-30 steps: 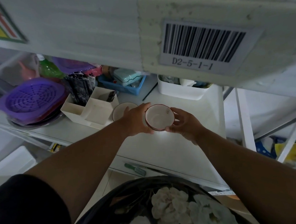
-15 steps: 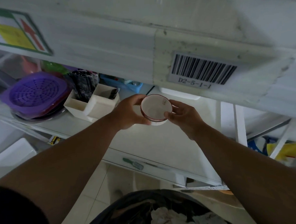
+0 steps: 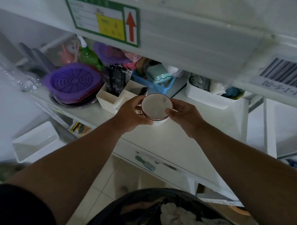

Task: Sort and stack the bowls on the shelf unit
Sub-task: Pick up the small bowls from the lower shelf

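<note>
A small white bowl with a dark red rim (image 3: 155, 106) sits nested on top of at least one more bowl of the same kind (image 3: 159, 122), whose white wall shows below it. My left hand (image 3: 131, 115) grips the stack from the left, thumb under its near side. My right hand (image 3: 183, 115) holds it from the right, thumb on the top rim. The stack is just above or on the white shelf board (image 3: 162, 142); contact is hard to tell.
A cream divided organiser (image 3: 113, 98) stands just left of the bowls. Purple strainer lids (image 3: 72, 81) lie further left. A blue basket (image 3: 153, 83) and a white bin (image 3: 209, 98) stand behind. The upper shelf beam (image 3: 192, 43) hangs overhead.
The bowl in both hands went from tilted in the air to level on another bowl. The second bowl that lay behind my left hand a second ago no longer shows. The camera swung.
</note>
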